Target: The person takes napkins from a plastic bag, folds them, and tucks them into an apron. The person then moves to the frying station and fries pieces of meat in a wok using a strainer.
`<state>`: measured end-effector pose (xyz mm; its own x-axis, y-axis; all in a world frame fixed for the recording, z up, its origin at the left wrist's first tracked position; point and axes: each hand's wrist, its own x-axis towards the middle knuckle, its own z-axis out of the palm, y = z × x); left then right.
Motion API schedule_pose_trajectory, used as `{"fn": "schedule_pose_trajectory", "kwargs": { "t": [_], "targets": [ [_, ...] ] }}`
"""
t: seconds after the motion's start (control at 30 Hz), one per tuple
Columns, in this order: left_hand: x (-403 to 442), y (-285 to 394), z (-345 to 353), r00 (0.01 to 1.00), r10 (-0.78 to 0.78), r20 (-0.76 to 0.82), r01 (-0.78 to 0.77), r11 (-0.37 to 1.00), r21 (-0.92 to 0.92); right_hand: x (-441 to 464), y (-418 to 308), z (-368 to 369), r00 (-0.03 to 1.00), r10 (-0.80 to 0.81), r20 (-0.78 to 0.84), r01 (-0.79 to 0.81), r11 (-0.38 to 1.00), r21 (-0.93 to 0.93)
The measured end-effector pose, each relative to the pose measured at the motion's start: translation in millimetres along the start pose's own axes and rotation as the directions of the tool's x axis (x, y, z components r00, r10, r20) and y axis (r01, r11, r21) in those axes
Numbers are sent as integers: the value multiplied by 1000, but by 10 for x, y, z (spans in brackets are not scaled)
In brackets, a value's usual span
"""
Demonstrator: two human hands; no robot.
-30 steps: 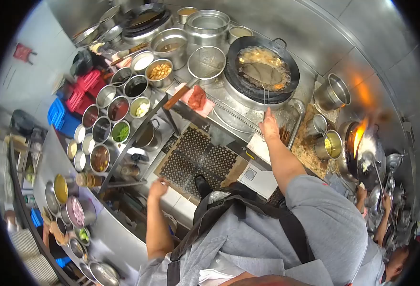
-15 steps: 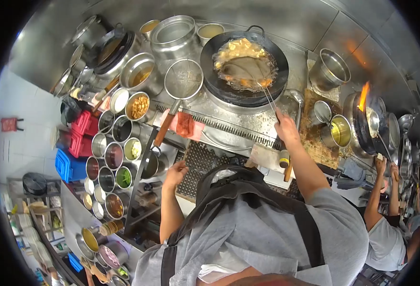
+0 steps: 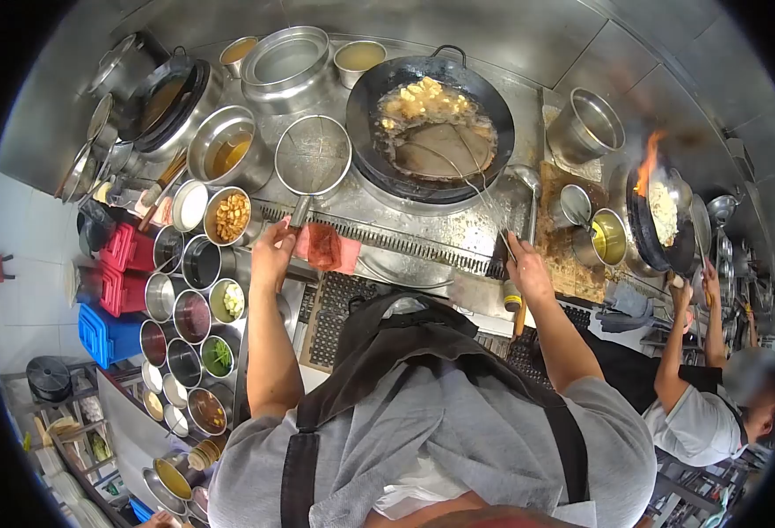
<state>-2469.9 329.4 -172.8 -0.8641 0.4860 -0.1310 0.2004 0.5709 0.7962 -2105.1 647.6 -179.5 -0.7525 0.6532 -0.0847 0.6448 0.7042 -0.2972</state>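
Note:
A black wok (image 3: 370, 97) of bubbling oil holds golden fried pieces (image 3: 427, 99) at its far side. Lying in the oil is a skimmer (image 3: 445, 150) with a round, flat head. My right hand (image 3: 530, 271) is closed around the skimmer's long handle, at the near right of the wok. To the left, a round mesh strainer (image 3: 314, 154) rests on the steel stove top. My left hand (image 3: 273, 255) has its fingers wrapped round the strainer's handle, mostly covering it. Beside that hand lies a reddish-brown stained cloth (image 3: 323, 246) on a pink one.
Several steel pots hold ingredients on the left, among them a pot of brown fried pieces (image 3: 232, 217). A ladle (image 3: 525, 180) lies right of the wok. Farther right, a co-worker's hands (image 3: 694, 289) work at a flaming wok (image 3: 643, 229).
My left hand has moved forward and left from near my body onto the strainer's handle. My right hand has drawn back slightly, and the skimmer head has shifted toward me within the oil.

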Motion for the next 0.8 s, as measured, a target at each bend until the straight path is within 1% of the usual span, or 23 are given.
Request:
{"fn": "schedule_pose_trajectory", "kwargs": {
  "t": [0.03, 0.1, 0.17, 0.23, 0.3, 0.37, 0.4, 0.43, 0.47, 0.5, 0.57, 0.6, 0.63, 0.7, 0.73, 0.77, 0.8],
  "targets": [
    [25, -1, -31, 1000, 28, -1, -28, 1000, -9, 33, -32, -10, 1000, 6, 0, -6, 1000, -3],
    [55, -64, -83, 999, 19, 26, -19, 1000, -3, 138, -48, -42, 995, -60, -84, 54, 996, -71],
    [72, -198, -86, 998, 20, 65, -22, 999, 33, 213, -18, -124, 993, -59, -99, 50, 994, -94],
    [144, -449, -89, 995, 44, 91, -44, 999, -7, 239, -28, -240, 991, -118, -64, 112, 990, -80],
    [193, -601, -120, 997, -18, 72, 18, 1000, 1, 228, -98, -297, 992, -114, -48, 109, 990, -90],
    [296, -793, -138, 998, -10, 58, 9, 1000, 13, 203, -100, -276, 990, -124, -68, 112, 980, -162],
    [335, -884, -134, 997, -67, 39, 62, 990, 129, 194, -88, -307, 990, -124, -66, 111, 979, -169],
    [360, -921, -154, 992, -123, 13, 116, 963, 243, 184, -114, -379, 992, -88, -85, 68, 975, -213],
    [398, -999, -164, 990, -134, 34, 118, 948, 296, 174, -133, -455, 993, -54, -107, 25, 967, -254],
    [418, -1054, -164, 990, -134, 35, 118, 948, 295, 156, -114, -552, 993, -53, -106, 24, 966, -256],
    [485, -1164, -132, 944, -285, 164, 175, 857, 484, 121, 40, -771, 974, -113, -196, 71, 975, -211],
    [522, -1377, -88, 951, -239, 195, 113, 858, 500, 120, 151, -849, 953, -152, -263, 118, 983, -142],
    [525, -1428, -77, 952, -235, 197, 110, 861, 497, 171, 211, -881, 952, -152, -265, 117, 982, -146],
    [542, -1525, -37, 880, -331, 339, 201, 909, 365, 377, 311, -917, 948, -78, -309, 48, 994, -103],
    [502, -1379, -43, 837, -375, 398, 279, 919, 279, 532, 214, -932, 958, 24, -284, -61, 991, -122],
    [508, -1456, 6, 837, -375, 399, 277, 918, 283, 744, 199, -850, 945, 16, -327, -64, 989, -136],
    [512, -1617, 94, 792, -399, 462, 434, 900, 32, 958, 178, -764, 930, 6, -369, -66, 987, -150]
  ]
}}
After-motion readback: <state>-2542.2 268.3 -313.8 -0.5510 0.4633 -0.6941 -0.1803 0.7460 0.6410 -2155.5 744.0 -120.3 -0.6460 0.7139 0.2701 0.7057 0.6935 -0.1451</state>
